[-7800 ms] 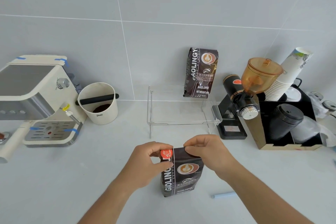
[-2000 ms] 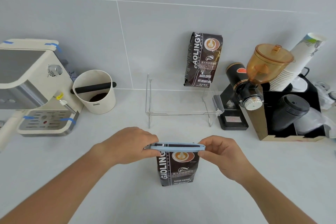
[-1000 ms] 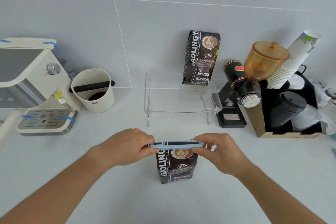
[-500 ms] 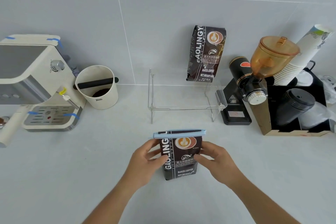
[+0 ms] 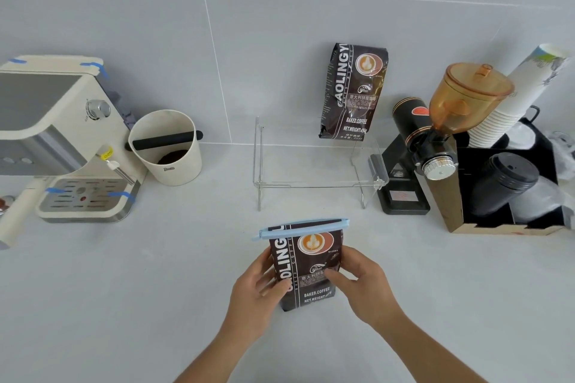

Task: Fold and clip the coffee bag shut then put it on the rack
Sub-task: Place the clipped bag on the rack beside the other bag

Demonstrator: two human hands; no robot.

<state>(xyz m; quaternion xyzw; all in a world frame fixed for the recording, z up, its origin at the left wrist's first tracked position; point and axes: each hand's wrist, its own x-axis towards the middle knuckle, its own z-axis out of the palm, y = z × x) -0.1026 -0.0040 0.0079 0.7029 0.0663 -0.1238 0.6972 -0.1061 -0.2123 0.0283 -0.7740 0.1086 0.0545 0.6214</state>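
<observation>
A dark brown coffee bag [image 5: 306, 264] stands upright on the grey counter near me. Its folded top is held shut by a long light-blue clip [image 5: 303, 228]. My left hand [image 5: 256, 292] grips the bag's left side and my right hand [image 5: 362, 284] grips its right side, fingers over the lower front. Behind it stands a clear wire-and-acrylic rack [image 5: 317, 176]. A second, taller coffee bag [image 5: 353, 92] sits at the rack's back right, against the wall.
An espresso machine [image 5: 59, 137] stands at the left with a cream knock box [image 5: 166, 148] beside it. Right of the rack are a black grinder with an amber hopper [image 5: 435, 130], a paper cup stack [image 5: 516, 93] and a black organiser box [image 5: 510, 196].
The bag's top was folded down and the blue clip was closed on it. My hands then dropped from the clip ends to the bag's sides, and they have stayed there over the last half second.
</observation>
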